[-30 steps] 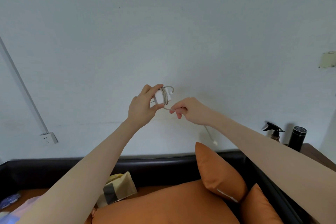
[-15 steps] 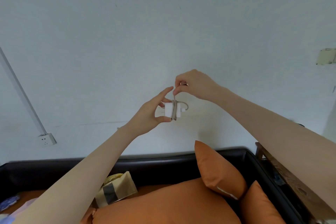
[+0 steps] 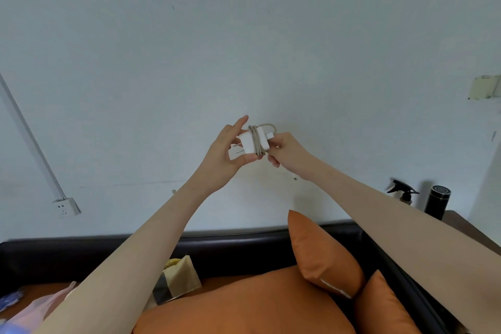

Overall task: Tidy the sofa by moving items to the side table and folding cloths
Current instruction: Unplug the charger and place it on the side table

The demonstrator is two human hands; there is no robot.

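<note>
Held well above the sofa [image 3: 217, 248], the white charger [image 3: 253, 141] is pinched by the left hand [image 3: 226, 153] while the right hand [image 3: 288, 153] grips its wound cord [image 3: 257, 141], apparently securing it for transfer.

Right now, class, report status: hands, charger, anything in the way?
Left hand grips charger. Right hand pinches the cable wound round it. Side table holds spray bottle, flask.

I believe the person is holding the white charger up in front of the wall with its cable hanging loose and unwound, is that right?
Not quite: the head view shows the cable wound around the white charger, not hanging loose. The rest holds: the left hand and right hand hold it up in front of the wall.
</note>
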